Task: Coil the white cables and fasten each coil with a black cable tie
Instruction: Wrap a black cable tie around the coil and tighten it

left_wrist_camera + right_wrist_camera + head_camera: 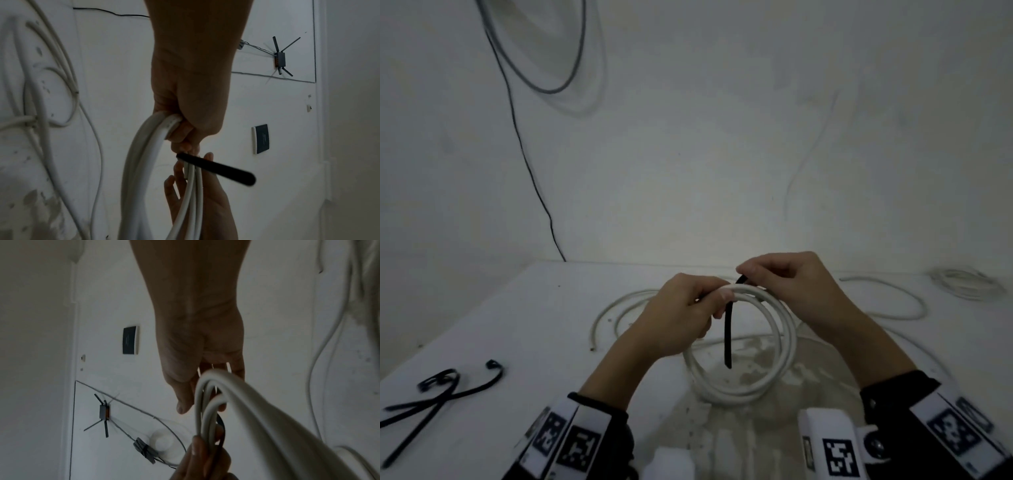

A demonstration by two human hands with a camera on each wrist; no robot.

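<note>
**Above the worktop, first tie going on**

Over the worktop (524, 308), the left hand (681, 315) is gripping the white coil (756, 342) at its top, and the right hand (791, 281) is pinching a black cable tie (728, 339) draped across the strands there, its tail hanging unfastened inside the loop. Left of the coil, spare ties (441, 387) are waiting; right of it, a loose cable (893, 308) is lying uncoiled and a small coil (965, 282) is sitting farther off, tie not discernible.

The left hand (189, 104) holds the white cable coil (144, 170) where a black cable tie (218, 169) crosses it.
</note>
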